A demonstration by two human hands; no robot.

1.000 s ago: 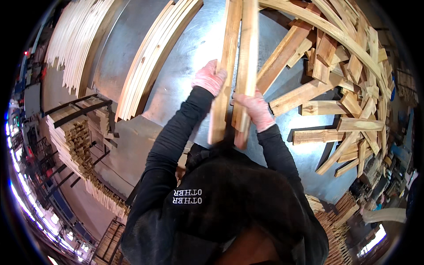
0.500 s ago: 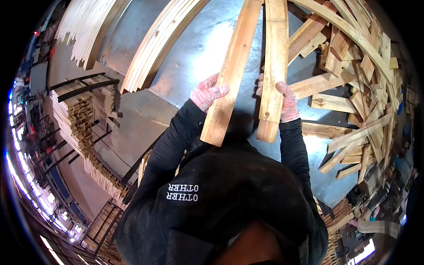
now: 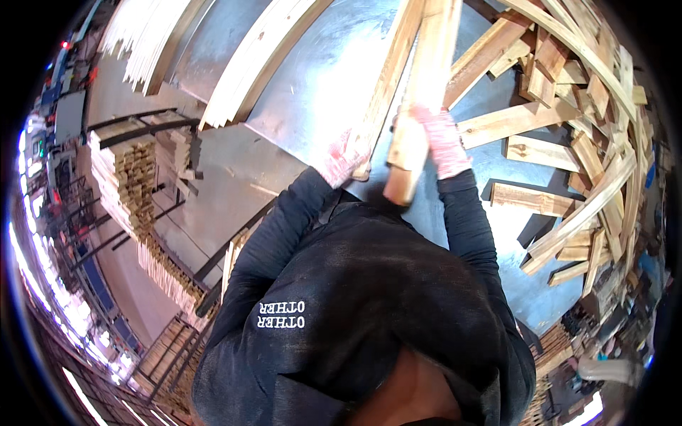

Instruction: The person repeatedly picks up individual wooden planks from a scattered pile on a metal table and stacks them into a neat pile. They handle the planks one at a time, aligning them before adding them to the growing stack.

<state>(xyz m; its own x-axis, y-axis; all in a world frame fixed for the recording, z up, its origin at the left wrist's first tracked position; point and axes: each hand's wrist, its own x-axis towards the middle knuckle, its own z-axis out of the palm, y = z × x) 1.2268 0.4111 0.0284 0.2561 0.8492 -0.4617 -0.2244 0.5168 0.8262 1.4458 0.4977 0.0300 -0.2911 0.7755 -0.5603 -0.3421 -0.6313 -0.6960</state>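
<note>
Both my hands wear pinkish-white gloves. My left hand (image 3: 344, 157) is closed on the near end of a long, narrow wooden board (image 3: 384, 84), which is tilted up toward its edge. Close beside it, my right hand (image 3: 442, 140) grips a wider wooden board (image 3: 435, 60). A second board end (image 3: 402, 186) sticks out from under that board toward me, so at least two pieces seem to lie together there. Motion blurs these near ends and my right fingers. The far ends run out of the picture's top over a shiny metal table (image 3: 312, 92).
A jumbled pile of short boards (image 3: 543, 121) covers the table's right side, with a long curved-looking board (image 3: 579, 46) along it. Rows of stacked strips (image 3: 266, 50) stand at the table's far left. On the floor at left, boards are stacked in a rack (image 3: 128, 177).
My hands have come closer together. The left board has rolled from flat toward its edge, and its near end has moved away from me. The right boards have shifted left and tilted.
</note>
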